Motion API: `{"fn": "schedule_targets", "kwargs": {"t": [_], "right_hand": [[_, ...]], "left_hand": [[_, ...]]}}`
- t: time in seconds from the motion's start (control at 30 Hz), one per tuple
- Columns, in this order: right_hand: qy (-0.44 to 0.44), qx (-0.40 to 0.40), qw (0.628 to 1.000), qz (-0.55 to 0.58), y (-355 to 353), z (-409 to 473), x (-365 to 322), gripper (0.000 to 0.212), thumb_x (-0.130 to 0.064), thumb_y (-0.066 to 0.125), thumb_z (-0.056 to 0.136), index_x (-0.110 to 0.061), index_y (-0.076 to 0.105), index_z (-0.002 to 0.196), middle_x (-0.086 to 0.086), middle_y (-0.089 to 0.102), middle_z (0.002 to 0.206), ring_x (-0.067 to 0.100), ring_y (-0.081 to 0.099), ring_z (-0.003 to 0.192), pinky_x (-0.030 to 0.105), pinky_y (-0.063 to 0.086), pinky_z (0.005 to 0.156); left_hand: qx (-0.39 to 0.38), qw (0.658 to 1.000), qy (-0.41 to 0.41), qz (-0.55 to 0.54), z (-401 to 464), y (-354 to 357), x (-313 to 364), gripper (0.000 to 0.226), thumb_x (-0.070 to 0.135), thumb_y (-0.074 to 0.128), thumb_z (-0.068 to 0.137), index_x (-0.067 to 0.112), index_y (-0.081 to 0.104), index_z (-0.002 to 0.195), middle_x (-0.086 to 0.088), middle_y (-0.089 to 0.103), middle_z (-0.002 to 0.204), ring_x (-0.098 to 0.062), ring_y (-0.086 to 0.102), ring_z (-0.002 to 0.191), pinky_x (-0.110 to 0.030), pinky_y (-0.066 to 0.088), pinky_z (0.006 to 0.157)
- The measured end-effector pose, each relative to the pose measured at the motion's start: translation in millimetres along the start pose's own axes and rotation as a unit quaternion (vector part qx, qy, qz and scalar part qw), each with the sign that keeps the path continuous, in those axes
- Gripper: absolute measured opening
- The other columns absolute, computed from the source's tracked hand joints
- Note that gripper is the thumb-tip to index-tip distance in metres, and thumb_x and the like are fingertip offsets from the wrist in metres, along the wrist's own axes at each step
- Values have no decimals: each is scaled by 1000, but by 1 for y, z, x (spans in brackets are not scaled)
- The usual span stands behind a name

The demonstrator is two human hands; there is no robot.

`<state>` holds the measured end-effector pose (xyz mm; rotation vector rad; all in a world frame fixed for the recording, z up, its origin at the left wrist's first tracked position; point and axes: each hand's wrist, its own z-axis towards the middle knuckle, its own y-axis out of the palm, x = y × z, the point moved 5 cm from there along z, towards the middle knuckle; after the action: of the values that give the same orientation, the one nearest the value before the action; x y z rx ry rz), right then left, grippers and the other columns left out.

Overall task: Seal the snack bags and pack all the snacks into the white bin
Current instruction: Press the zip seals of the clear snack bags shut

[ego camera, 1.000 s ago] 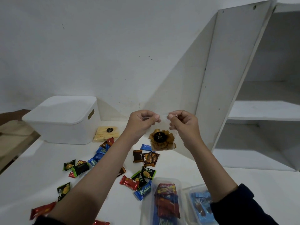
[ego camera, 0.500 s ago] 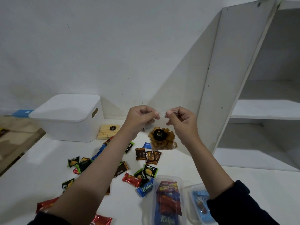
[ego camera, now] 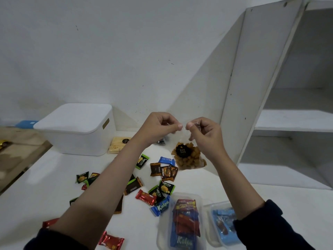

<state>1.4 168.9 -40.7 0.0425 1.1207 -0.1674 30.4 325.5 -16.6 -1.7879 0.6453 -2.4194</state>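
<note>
A clear snack bag point(ego camera: 187, 156) of brown fried pieces with a black round label hangs above the white table. My left hand point(ego camera: 160, 126) and my right hand point(ego camera: 204, 131) pinch its top edge side by side, fingertips almost touching. The white bin point(ego camera: 79, 129) stands at the back left with its lid on. A second bag of pale yellow snacks point(ego camera: 118, 144) lies beside the bin. Several small wrapped snacks point(ego camera: 163, 171) are scattered on the table under my arms. Two clear bags point(ego camera: 185, 221) filled with wrapped bars lie at the front.
A white shelf unit point(ego camera: 266, 87) rises at the right, its side panel close behind the held bag. A wooden surface point(ego camera: 16, 152) adjoins the table at the left. A blue object point(ego camera: 26, 123) lies behind the bin.
The view has shifted slightly. My hands stay pinched on the bag's top edge, and their fingertips have drawn a little closer together.
</note>
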Motion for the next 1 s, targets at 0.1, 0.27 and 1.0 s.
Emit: {"fn": "schedule_targets", "kwargs": {"t": [0.1,0.27,1.0], "right_hand": [[-7,-5,1000,-3,0,0,-1,14,-4,62,88,8,65,81,22,62,73,16,55,58,14,45,50],[-4,-19,1000,-1,3,0,-2,10,-5,60,90,0,66,83,10,63,73,5,55,58,14,45,50],[84,-13,994,71,7,3,-2,14,-8,67,85,-7,63,72,-2,63,68,3,58,58,23,53,58]], "left_hand": [[-8,1000,1,3,-1,2,1,4,12,70,81,8,71,80,-12,72,83,-32,66,85,-41,54,85],[-13,1000,17,17,1,8,5,7,11,66,84,6,70,81,-2,70,75,-5,66,75,-21,53,79],[0,997,45,57,-2,-5,6,5,16,67,85,16,68,79,7,66,76,3,61,75,-11,47,76]]}}
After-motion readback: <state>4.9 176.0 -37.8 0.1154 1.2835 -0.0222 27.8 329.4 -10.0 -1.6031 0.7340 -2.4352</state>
